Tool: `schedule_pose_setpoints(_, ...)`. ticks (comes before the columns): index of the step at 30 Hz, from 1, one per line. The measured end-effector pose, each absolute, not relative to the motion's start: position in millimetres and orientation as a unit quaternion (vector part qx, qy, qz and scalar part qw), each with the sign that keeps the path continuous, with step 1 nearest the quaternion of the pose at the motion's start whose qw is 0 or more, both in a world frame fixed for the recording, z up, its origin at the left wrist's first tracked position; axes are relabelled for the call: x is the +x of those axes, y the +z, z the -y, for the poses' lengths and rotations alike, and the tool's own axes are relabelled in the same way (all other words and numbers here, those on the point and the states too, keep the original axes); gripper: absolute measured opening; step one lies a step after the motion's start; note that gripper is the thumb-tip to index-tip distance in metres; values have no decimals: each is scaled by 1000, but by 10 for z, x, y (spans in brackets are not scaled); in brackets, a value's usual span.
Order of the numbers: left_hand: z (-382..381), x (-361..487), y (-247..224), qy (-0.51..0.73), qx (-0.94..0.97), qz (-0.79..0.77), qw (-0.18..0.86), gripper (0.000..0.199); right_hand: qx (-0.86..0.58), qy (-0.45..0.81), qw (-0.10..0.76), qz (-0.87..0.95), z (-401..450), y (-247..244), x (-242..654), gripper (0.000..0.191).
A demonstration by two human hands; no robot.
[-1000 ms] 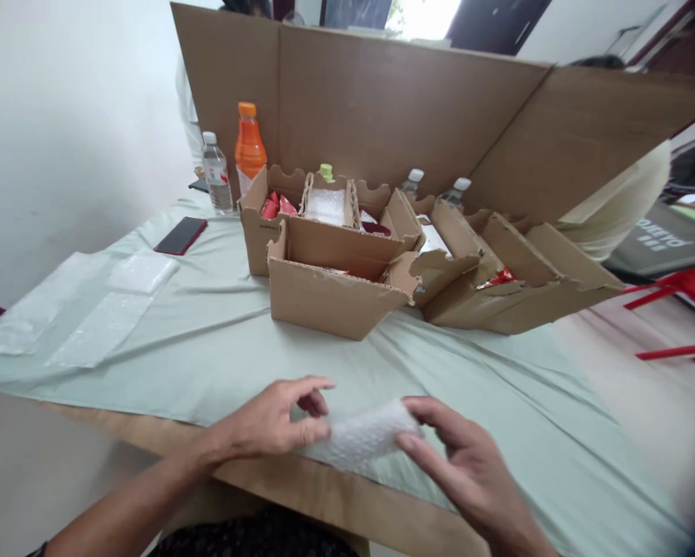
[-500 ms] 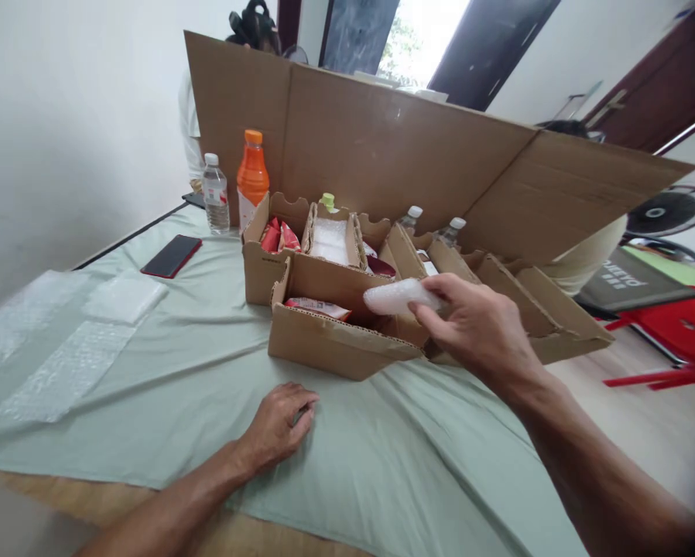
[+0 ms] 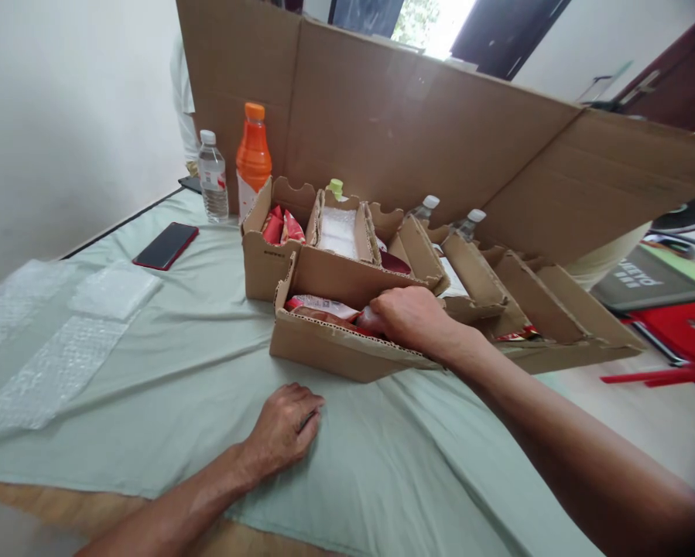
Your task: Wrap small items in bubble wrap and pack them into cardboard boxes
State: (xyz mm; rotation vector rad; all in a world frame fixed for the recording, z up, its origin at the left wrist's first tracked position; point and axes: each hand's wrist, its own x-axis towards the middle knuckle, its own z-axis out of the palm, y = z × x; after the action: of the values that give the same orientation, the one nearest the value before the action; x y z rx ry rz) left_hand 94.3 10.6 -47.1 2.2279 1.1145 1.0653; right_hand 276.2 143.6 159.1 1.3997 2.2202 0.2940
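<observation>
My right hand [image 3: 412,319] reaches down into the front cardboard box [image 3: 318,346], its fingers closed and mostly hidden. A translucent end of a bubble-wrap bundle [image 3: 371,319] shows by the fingertips; the rest is out of sight. Beside it in that box lie a pink-and-white packet [image 3: 325,306] and other reddish packaging. My left hand [image 3: 288,425] rests on the green cloth [image 3: 208,402] in front of the box, fingers loosely curled, with nothing visible in it.
Behind stand several cardboard compartments, one with red packets [image 3: 283,226], one with bubble wrap [image 3: 339,232]. A water bottle [image 3: 213,178], an orange bottle [image 3: 254,162] and a phone [image 3: 166,246] are at left. Bubble-wrap sheets [image 3: 63,371] lie nearby. A tall cardboard panel [image 3: 417,116] rises behind.
My right hand has gone down and left into the front box with the bubble-wrap bundle, which is now mostly hidden. The left hand stays on the cloth. The view has tilted slightly downward.
</observation>
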Motion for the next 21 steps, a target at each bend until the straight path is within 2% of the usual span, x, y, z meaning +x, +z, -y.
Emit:
schedule_pose_setpoints(7,-150,923,-500,393,811,-389,194,23,502,97,212,-833,-1411,1539,2911,22)
schedule_pose_setpoints(9,-162,898,-474,419,799,-386,194,23,512,78,174,-838,-1361,1612,3029,23)
schedule_pose_setpoints(11,-169,846,-413,459,770,-401,191,23,541,69,58,-836,-1222,1677,3205,24)
schedule_pose_setpoints(14,-173,713,-287,533,695,-456,158,20,579,94,-223,-779,-822,1631,3543,23)
schedule_pose_setpoints(16,-187,608,-215,576,628,-506,133,23,603,82,-355,-710,-509,1448,3750,23)
schedule_pose_setpoints(19,-266,490,-156,601,544,-568,142,46,631,-43,-418,-652,-192,999,3902,28)
schedule_pose_setpoints(21,-370,465,-140,591,528,-581,186,65,631,-149,-409,-642,-156,682,3860,47)
